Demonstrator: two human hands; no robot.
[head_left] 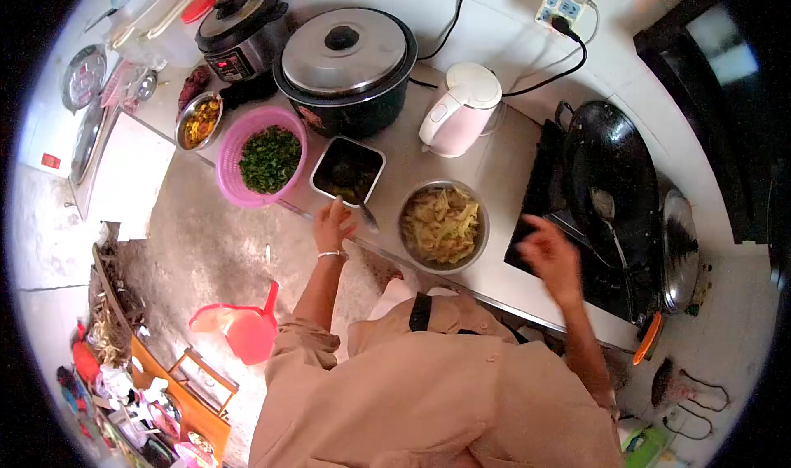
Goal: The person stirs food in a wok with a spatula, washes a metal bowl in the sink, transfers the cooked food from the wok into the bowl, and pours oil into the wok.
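My left hand (333,225) is at the near edge of a white square container (320,186), fingers stretched toward its rim; whether they touch it I cannot tell. Dark contents fill the container, and a spoon (367,214) leans out over its near side. My right hand (550,255), slightly blurred, hovers by the front left of the black stove (527,241) with its fingers apart and nothing in them. Between my hands stands a metal bowl (482,250) of pale yellowish sliced food (442,225).
A black wok (610,138) with a spatula (604,207) sits on the stove, a metal lid (680,254) beside it. Along the wall stand a kettle (465,109), a large lidded cooker (346,52) and a pressure cooker (239,35). A pink basket (227,167) holds chopped greens.
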